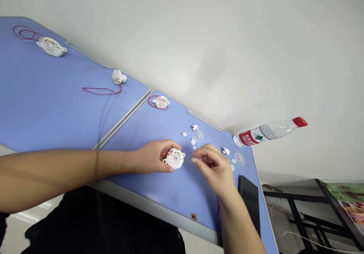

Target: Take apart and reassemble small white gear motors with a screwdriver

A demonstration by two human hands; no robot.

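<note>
My left hand is closed around the edge of a white round plastic housing with two small ears, held just above the blue table. Red wire shows between the fingers beside it. To its right, apart from the housing, my right hand is closed with thumb and forefinger pinched; whether something tiny sits in the pinch I cannot make out. Beyond the hands lie a clear round cover, a small white plastic knob, small white discs and some tiny metal pieces.
Similar white units with red wire lie further left: one nearby, another, and a third. At right are a second clear cover, a water bottle and a black phone-like slab. A wall borders the table.
</note>
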